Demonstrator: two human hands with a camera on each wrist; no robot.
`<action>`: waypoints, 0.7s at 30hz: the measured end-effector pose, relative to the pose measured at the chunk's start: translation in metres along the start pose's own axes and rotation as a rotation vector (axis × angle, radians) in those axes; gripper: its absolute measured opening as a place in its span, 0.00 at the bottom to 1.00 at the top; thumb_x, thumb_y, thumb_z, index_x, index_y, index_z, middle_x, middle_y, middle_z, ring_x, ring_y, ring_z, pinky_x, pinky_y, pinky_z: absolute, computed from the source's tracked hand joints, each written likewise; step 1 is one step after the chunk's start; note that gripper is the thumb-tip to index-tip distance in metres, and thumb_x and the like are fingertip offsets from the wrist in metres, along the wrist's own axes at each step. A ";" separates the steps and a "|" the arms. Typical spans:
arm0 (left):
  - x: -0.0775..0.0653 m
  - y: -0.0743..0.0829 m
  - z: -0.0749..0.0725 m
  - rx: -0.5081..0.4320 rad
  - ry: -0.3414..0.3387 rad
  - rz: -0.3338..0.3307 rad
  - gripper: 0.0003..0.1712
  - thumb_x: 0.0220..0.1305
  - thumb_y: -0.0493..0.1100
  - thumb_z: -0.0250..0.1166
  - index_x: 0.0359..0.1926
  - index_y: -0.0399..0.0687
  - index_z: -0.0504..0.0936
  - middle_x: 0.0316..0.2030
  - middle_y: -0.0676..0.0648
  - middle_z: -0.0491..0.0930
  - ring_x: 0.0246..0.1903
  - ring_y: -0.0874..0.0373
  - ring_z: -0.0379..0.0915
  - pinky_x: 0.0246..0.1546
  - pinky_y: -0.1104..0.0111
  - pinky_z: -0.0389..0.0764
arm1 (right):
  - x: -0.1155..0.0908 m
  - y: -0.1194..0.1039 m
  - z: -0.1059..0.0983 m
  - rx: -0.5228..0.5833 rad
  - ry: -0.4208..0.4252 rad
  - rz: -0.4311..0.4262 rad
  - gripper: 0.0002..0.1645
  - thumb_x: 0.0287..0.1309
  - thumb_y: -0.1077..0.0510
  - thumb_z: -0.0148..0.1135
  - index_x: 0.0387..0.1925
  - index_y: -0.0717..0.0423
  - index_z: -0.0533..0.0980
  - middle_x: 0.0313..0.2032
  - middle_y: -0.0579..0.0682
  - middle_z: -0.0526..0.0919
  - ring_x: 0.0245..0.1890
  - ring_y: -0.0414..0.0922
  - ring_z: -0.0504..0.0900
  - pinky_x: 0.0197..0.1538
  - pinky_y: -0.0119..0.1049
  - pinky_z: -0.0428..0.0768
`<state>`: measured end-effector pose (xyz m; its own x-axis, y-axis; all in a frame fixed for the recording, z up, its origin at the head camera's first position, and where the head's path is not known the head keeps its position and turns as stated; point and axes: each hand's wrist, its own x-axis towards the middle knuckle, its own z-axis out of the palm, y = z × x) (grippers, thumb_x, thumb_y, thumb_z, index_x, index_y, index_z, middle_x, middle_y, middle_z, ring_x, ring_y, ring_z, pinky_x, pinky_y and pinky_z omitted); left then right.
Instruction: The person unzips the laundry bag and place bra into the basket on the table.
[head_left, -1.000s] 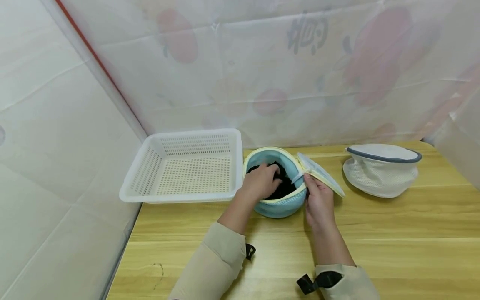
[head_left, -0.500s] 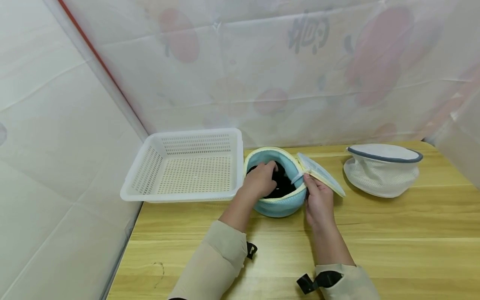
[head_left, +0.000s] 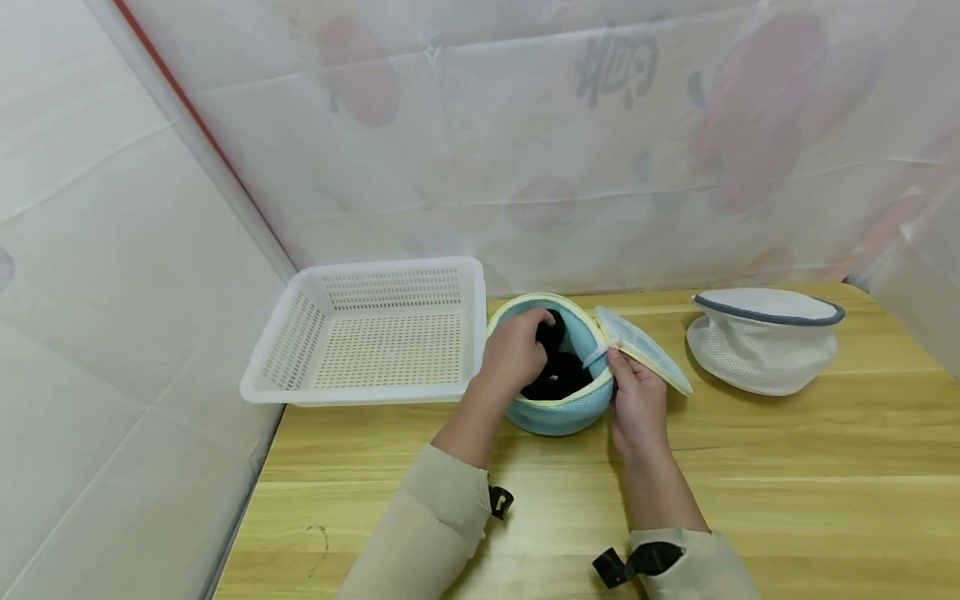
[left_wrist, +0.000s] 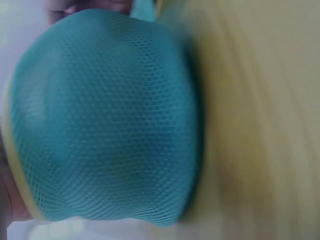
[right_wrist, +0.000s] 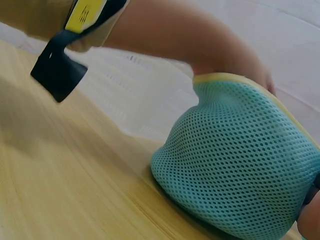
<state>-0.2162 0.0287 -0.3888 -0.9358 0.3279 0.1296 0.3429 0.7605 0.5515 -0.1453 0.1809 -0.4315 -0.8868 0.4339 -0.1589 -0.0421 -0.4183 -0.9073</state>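
Observation:
A round light-blue mesh laundry bag (head_left: 557, 420) with a yellow rim stands on the table, its lid (head_left: 647, 348) folded out to the right. Dark, soft-looking black cloth (head_left: 558, 379) lies inside. My left hand (head_left: 513, 354) reaches in over the near left rim and grips a black cloth piece (head_left: 551, 332) at the fingertips; its exact kind cannot be made out. At the right side, my right hand (head_left: 640, 404) pinches the bag's rim near the lid's hinge. The mesh wall (left_wrist: 105, 120) fills much of the left wrist view. In the right wrist view, the left wrist (right_wrist: 225, 57) bends over the rim.
A white perforated plastic basket (head_left: 362, 398) stands left of the blue bag, close beside it. Farther right on the wooden table (head_left: 810, 492) sits a white mesh bag (head_left: 776, 354) with grey trim. A plastic-covered wall (head_left: 465, 167) rises behind.
My left hand has drawn slightly up and left inside the bag, raising a piece of black cloth toward the rim. My right hand stays at the rim.

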 end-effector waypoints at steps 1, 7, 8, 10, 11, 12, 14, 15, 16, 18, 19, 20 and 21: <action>-0.001 0.001 -0.005 -0.034 0.022 -0.001 0.25 0.61 0.28 0.56 0.54 0.58 0.80 0.48 0.51 0.84 0.24 0.54 0.71 0.19 0.68 0.70 | 0.000 0.000 0.000 -0.008 0.002 0.005 0.17 0.66 0.54 0.62 0.52 0.56 0.82 0.53 0.43 0.82 0.60 0.36 0.73 0.59 0.23 0.74; -0.008 0.007 -0.033 -0.162 0.117 0.005 0.23 0.64 0.31 0.56 0.53 0.59 0.82 0.53 0.51 0.83 0.43 0.54 0.81 0.36 0.64 0.81 | 0.001 0.000 0.000 -0.035 0.015 0.015 0.24 0.67 0.53 0.60 0.60 0.63 0.76 0.61 0.49 0.76 0.63 0.37 0.71 0.60 0.22 0.74; -0.008 0.007 -0.036 -0.186 0.128 0.005 0.22 0.64 0.31 0.57 0.53 0.59 0.82 0.53 0.51 0.83 0.43 0.54 0.81 0.38 0.64 0.81 | 0.002 0.000 0.000 -0.035 0.017 0.013 0.24 0.68 0.53 0.60 0.60 0.63 0.75 0.61 0.49 0.76 0.63 0.37 0.71 0.60 0.23 0.74; -0.010 0.006 -0.043 -0.242 0.151 0.005 0.22 0.64 0.31 0.57 0.53 0.59 0.82 0.53 0.50 0.83 0.36 0.53 0.80 0.35 0.63 0.79 | 0.002 0.000 0.000 -0.036 0.019 0.012 0.25 0.68 0.54 0.60 0.61 0.63 0.75 0.61 0.49 0.77 0.64 0.37 0.71 0.61 0.23 0.73; -0.010 0.006 -0.046 -0.267 0.163 0.007 0.22 0.64 0.31 0.57 0.53 0.59 0.82 0.54 0.50 0.83 0.34 0.53 0.78 0.34 0.63 0.78 | 0.002 0.001 0.000 -0.036 0.021 0.011 0.25 0.68 0.54 0.60 0.61 0.64 0.74 0.61 0.49 0.77 0.64 0.37 0.71 0.61 0.23 0.73; -0.011 0.005 -0.048 -0.285 0.175 0.007 0.22 0.64 0.31 0.57 0.53 0.59 0.82 0.54 0.50 0.83 0.34 0.54 0.78 0.33 0.64 0.77 | 0.003 0.001 0.000 -0.040 0.022 0.010 0.25 0.68 0.54 0.60 0.61 0.63 0.74 0.61 0.49 0.77 0.64 0.37 0.71 0.61 0.23 0.73; -0.012 0.004 -0.054 -0.330 0.205 0.011 0.21 0.64 0.31 0.58 0.52 0.58 0.82 0.55 0.50 0.82 0.40 0.56 0.79 0.39 0.65 0.80 | 0.003 0.001 0.000 -0.042 0.021 0.010 0.26 0.68 0.54 0.60 0.61 0.64 0.74 0.61 0.49 0.77 0.64 0.37 0.71 0.62 0.23 0.73; -0.013 0.004 -0.056 -0.350 0.219 0.011 0.21 0.64 0.31 0.58 0.52 0.58 0.82 0.55 0.51 0.82 0.43 0.56 0.80 0.42 0.64 0.81 | 0.003 0.002 0.000 -0.043 0.021 0.012 0.25 0.68 0.54 0.60 0.61 0.63 0.74 0.61 0.49 0.77 0.64 0.37 0.71 0.62 0.23 0.73; -0.013 0.003 -0.059 -0.365 0.239 0.013 0.20 0.64 0.31 0.58 0.51 0.57 0.82 0.55 0.51 0.82 0.50 0.57 0.79 0.47 0.64 0.81 | 0.003 0.002 0.000 -0.043 0.021 0.013 0.25 0.68 0.53 0.60 0.61 0.63 0.75 0.61 0.50 0.77 0.64 0.37 0.71 0.61 0.23 0.73; -0.015 0.003 -0.066 -0.401 0.275 0.015 0.20 0.64 0.31 0.59 0.51 0.57 0.83 0.56 0.51 0.82 0.57 0.57 0.76 0.53 0.63 0.81 | 0.003 0.002 0.000 -0.042 0.023 0.017 0.24 0.68 0.53 0.60 0.60 0.62 0.76 0.61 0.49 0.77 0.64 0.38 0.71 0.61 0.23 0.73; -0.015 0.002 -0.071 -0.414 0.298 0.022 0.20 0.64 0.31 0.59 0.51 0.56 0.83 0.55 0.51 0.82 0.59 0.57 0.75 0.55 0.62 0.80 | 0.002 0.003 0.000 -0.040 0.024 0.018 0.23 0.67 0.53 0.60 0.59 0.61 0.77 0.61 0.49 0.77 0.64 0.38 0.71 0.61 0.23 0.73; -0.016 0.002 -0.075 -0.423 0.319 0.028 0.20 0.64 0.31 0.59 0.51 0.56 0.83 0.56 0.51 0.82 0.59 0.57 0.75 0.55 0.62 0.80 | 0.002 0.003 0.001 -0.040 0.024 0.020 0.23 0.67 0.53 0.60 0.59 0.61 0.77 0.61 0.49 0.77 0.64 0.38 0.71 0.61 0.23 0.73; -0.017 0.001 -0.079 -0.423 0.345 0.039 0.19 0.64 0.30 0.60 0.51 0.55 0.83 0.55 0.50 0.82 0.59 0.57 0.75 0.55 0.62 0.80 | 0.002 0.003 0.001 -0.044 0.024 0.021 0.24 0.67 0.53 0.60 0.59 0.62 0.77 0.61 0.49 0.76 0.64 0.38 0.71 0.61 0.23 0.73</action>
<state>-0.2071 -0.0208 -0.3252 -0.9202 0.0945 0.3798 0.3812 0.4361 0.8152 -0.1476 0.1800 -0.4343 -0.8760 0.4445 -0.1871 -0.0027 -0.3925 -0.9197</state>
